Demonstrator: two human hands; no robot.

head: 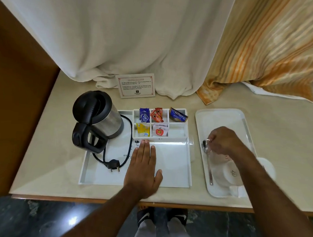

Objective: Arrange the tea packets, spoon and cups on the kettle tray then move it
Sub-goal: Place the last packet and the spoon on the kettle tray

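The white kettle tray (174, 174) lies in the middle of the counter, with a steel and black kettle (97, 118) at its left. Tea, coffee and sugar packets (156, 116) stand in its small back compartments. My left hand (143, 165) rests flat and open on the tray's bare floor. To the right, a second white tray (223, 118) holds a metal spoon (209, 169) and white cups (231, 174) turned upside down. My right hand (222, 140) pinches the spoon's bowl end; the spoon still lies on that tray.
The kettle's cord and plug (114, 166) lie on the kettle tray beside dark crumbs. A printed card (135, 86) stands behind, against white and striped curtains. A clear glass (192, 148) lies between the trays. A white round object (266, 167) sits right of the second tray.
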